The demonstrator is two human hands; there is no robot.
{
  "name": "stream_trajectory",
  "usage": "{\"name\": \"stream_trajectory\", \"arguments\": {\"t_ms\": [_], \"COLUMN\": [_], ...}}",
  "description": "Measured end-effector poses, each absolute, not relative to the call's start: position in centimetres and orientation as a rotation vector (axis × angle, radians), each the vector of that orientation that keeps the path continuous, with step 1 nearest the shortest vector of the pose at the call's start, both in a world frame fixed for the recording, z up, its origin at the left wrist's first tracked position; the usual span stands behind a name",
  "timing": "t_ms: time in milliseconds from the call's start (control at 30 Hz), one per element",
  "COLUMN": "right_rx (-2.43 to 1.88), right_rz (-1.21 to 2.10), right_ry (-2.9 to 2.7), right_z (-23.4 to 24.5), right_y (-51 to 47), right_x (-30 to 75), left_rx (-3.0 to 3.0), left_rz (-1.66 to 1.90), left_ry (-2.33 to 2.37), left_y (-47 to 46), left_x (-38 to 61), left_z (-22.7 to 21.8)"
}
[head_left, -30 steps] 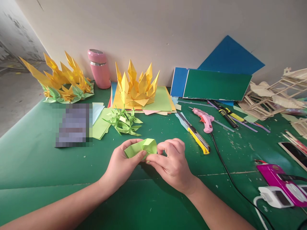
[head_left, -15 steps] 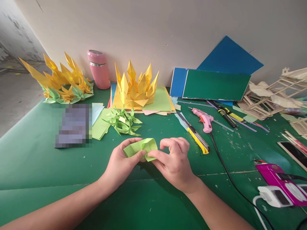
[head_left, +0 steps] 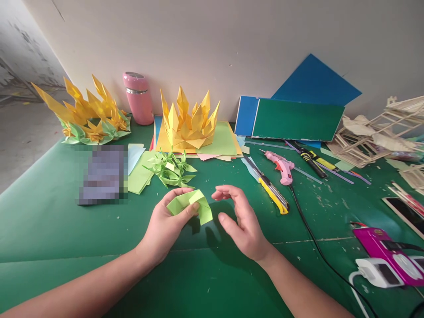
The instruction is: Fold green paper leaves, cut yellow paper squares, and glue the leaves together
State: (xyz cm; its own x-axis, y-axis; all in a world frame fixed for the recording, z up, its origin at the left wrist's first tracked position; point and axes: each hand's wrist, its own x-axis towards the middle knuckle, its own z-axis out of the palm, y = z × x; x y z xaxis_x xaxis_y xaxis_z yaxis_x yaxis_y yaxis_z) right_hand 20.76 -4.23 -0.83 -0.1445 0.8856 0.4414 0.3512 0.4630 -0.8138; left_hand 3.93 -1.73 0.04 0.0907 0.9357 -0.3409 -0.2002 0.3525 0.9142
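Pinched between the thumb and fingers of my left hand (head_left: 167,221) is a partly folded piece of light green paper (head_left: 203,211), raised a little above the table. My right hand (head_left: 240,221) is just to the right of it, thumb and fingers apart, holding nothing. Behind my left hand lies a cluster of green folded-paper leaves (head_left: 172,168). Beside that cluster is a stack of green paper sheets (head_left: 139,176). A yellow folded-paper crown (head_left: 188,128) stands farther back on coloured sheets (head_left: 228,139).
A yellow box cutter (head_left: 273,194) and a corded pink glue gun (head_left: 281,165) lie to the right. A magenta power strip (head_left: 374,240) is at the right edge. Back left stand a pink flask (head_left: 139,104) and another yellow paper crown (head_left: 96,110). Boards (head_left: 298,119) lean against the wall.
My right hand has let go of the green paper and opened, just to its right. My left hand still holds the paper, whose right flap now hangs lower.
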Motion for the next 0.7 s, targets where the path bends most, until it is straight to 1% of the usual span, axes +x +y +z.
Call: {"name": "stream_trajectory", "arguments": {"t_ms": [100,200,400,700], "right_rx": [-1.125,-1.157,-1.238,-1.299], "right_rz": [0.942,1.046,1.1,1.036], "right_ry": [-1.61,-1.555,-1.514,-1.54], "right_z": [-0.86,-1.0,-1.06,-0.84], "right_y": [-3.94,-3.68,-3.43,-3.36], "right_x": [20.7,20.58,20.33,20.23], "left_rx": [0.85,0.899,0.951,1.029], "left_rz": [0.989,0.972,0.954,0.933], "left_ry": [1.165,1.156,1.181,1.149], "left_y": [-1.86,-2.03,-2.05,-2.26], "left_x": [3.88,3.88,3.89,3.98], "left_z": [-0.04,0.01,0.08,0.23]}}
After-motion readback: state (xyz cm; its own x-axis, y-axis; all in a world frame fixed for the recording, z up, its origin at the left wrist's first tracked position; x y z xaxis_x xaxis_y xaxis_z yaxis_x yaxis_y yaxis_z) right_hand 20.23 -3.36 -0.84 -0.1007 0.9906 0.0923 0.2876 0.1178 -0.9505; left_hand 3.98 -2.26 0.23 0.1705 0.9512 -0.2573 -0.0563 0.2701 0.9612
